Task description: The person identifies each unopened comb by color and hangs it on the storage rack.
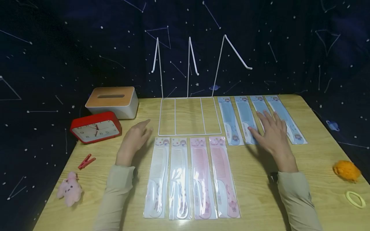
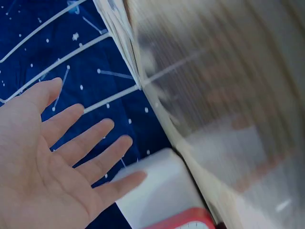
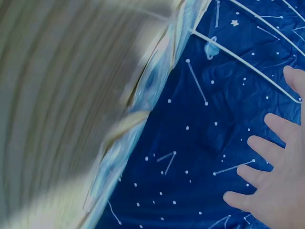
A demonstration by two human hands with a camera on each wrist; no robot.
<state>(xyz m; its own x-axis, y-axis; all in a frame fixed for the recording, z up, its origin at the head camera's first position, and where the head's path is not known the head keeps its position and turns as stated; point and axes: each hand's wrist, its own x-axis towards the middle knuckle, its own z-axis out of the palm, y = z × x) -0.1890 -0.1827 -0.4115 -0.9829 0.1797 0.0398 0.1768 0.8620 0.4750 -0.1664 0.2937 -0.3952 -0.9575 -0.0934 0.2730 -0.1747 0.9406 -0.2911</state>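
Right hand hovers, fingers spread, over the blue combs right of the wire rack; left hand relaxed, empty. Better pinch one packet's edge cleanly.

head: high, looking down at table | wrists: close, blurred, sharing backdrop

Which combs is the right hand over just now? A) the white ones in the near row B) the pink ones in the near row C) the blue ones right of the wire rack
C: the right hand is spread, fingers straight, over the blue combs beside the wire rack.
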